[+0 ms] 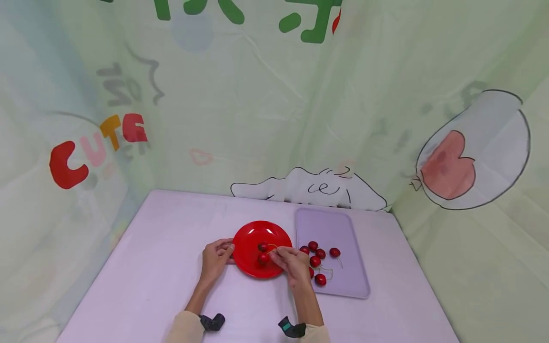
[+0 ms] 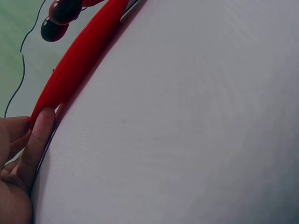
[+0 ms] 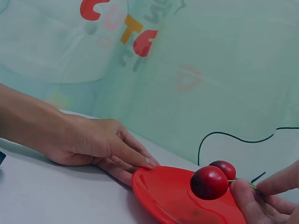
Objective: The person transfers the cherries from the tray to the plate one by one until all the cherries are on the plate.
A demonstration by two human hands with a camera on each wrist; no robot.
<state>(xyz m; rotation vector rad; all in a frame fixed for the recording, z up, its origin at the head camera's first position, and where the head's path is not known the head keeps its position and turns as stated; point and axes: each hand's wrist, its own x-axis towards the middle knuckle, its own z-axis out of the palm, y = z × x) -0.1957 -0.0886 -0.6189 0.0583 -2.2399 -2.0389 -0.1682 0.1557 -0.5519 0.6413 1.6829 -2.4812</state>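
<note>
A red plate point(image 1: 249, 238) sits on the table in the middle of the head view. My left hand point(image 1: 215, 259) grips its left rim, thumb on top and fingers beneath, as the right wrist view also shows. Over the plate, my right hand point(image 1: 292, 263) pinches the green stems of two red cherries point(image 3: 209, 183). In the left wrist view the cherries point(image 2: 65, 11) hang above the plate's rim, apart from it. To the right, several more cherries point(image 1: 315, 261) with stems lie on a light purple tray point(image 1: 328, 224); the right hand partly covers some of them.
The tray stands just right of the plate, with a low raised edge. A pale lilac tabletop point(image 1: 171, 228) lies under everything. Printed cloth point(image 1: 257, 119) hangs behind and on both sides. Dark devices point(image 1: 213, 322) are strapped at both wrists.
</note>
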